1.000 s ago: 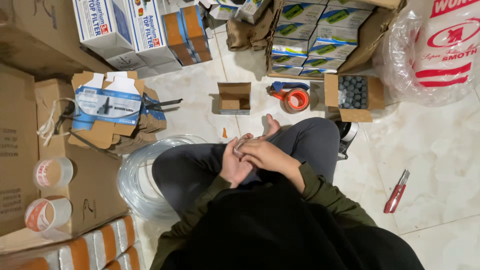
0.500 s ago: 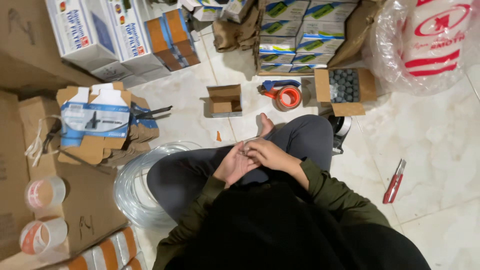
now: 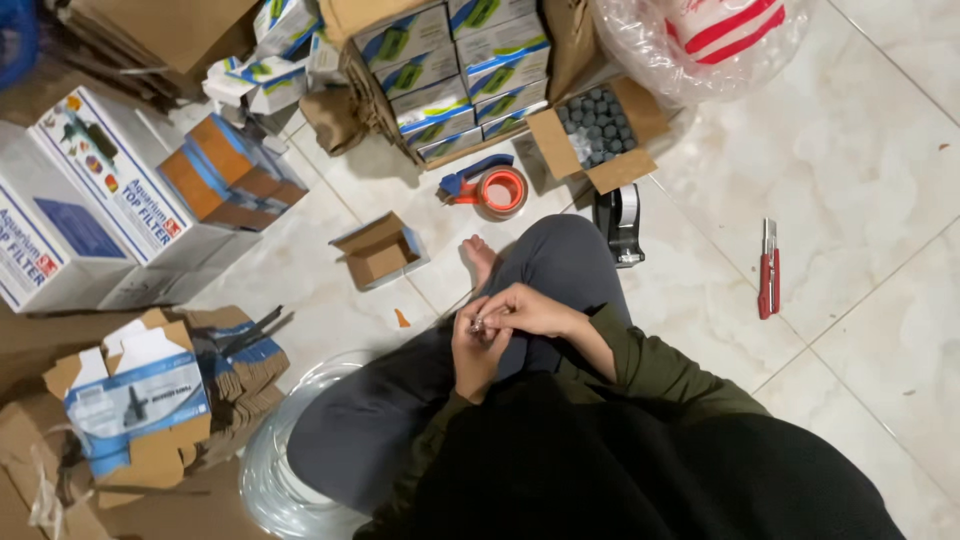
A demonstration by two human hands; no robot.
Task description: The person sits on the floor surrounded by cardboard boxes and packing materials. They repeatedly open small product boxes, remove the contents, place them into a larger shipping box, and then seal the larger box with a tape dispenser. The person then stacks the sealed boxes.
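Head view shows a person sitting cross-legged on the tiled floor, both hands together above the lap. Left hand and right hand pinch a small clear piece between their fingertips; what it is cannot be told. Clear tubing lies coiled by the left knee. Beyond the bare foot sit an open small box and a tape dispenser. A red cutter lies well apart to the right.
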